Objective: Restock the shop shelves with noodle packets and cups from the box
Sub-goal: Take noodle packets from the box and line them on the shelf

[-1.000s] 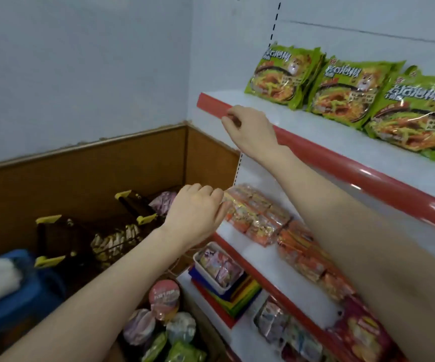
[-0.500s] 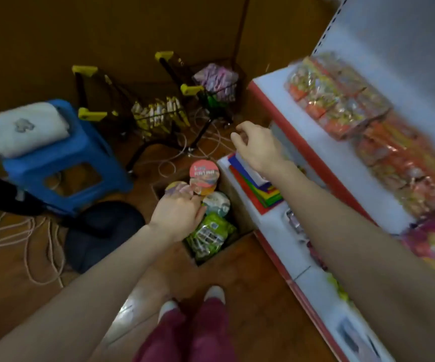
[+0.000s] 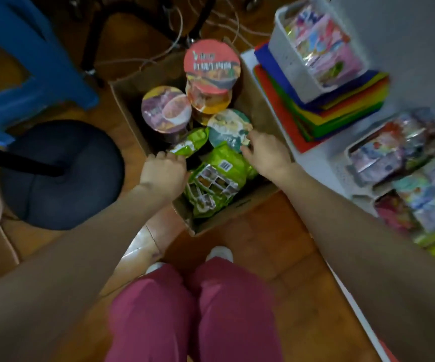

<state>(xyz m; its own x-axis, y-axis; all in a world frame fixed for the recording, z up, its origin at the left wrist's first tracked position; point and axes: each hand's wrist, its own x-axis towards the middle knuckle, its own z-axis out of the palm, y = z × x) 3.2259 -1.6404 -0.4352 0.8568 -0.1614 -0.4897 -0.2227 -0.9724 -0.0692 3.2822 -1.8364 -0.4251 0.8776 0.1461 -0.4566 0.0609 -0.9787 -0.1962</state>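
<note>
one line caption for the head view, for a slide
Left hand and right hand reach into a brown cardboard box holding round-lidded noodle cups and green noodle packets.

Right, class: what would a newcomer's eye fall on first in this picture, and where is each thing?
The open cardboard box on the floor, centre, draws the eye: a red-lidded noodle cup stands tallest at its far end, green noodle packets lie at the near end. The left hand is at its left rim, the right hand by the teal-lidded cup.
</note>
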